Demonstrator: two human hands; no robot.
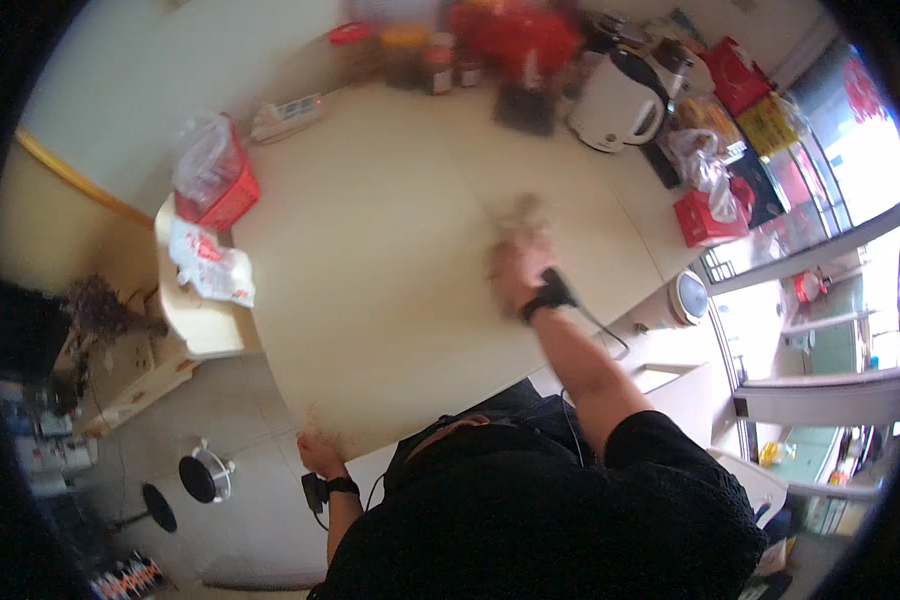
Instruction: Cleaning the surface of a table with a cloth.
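Note:
A pale, wide table (370, 240) fills the middle of the view. My right hand (525, 268) lies over its right half, smeared by motion, pressing on a beige-brown cloth (526, 212) that shows blurred beyond the fingers. At the table's near left corner is my left hand (320, 455), close against the edge. Its fingers are small and partly hidden, so their grip is unclear. Fine reddish-brown crumbs (325, 422) lie on the tabletop just beside it. Both wrists wear black bands with a small device and cable.
A white kettle (615, 100) stands at the back right, near a red box (710, 218). Jars (438, 65) line the far edge. At the left are a red basket (222, 190), a power strip (288, 115) and a cream chair (205, 325). A round bin (687, 298) stands right.

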